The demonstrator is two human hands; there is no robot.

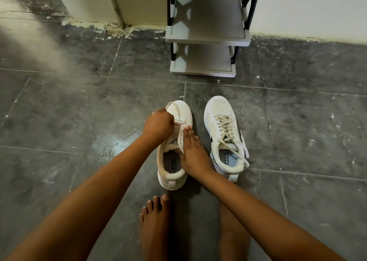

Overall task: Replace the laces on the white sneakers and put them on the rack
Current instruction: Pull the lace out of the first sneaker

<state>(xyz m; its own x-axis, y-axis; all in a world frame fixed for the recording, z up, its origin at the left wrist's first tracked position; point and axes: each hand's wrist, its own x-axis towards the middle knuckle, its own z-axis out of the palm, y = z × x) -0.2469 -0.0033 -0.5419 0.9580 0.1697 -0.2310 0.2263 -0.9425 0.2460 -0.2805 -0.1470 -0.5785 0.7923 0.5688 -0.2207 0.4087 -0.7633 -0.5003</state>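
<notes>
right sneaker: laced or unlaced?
Laced. The right sneaker shows crossed rows of lace up the tongue, with loose untied ends trailing over its outer side. No hand touches it.

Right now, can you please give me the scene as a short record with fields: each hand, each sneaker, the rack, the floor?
left hand: fingers curled, pinching the lace near the lowest eyelets of the left sneaker
right hand: fingers straight, resting flat on the left sneaker's right side
left sneaker: on the floor, mostly unlaced
right sneaker: on the floor, laced, ends loose, untouched
rack: grey shelves, against the wall, beyond the sneakers, no shoes visible on it
floor: dark tiles
</notes>
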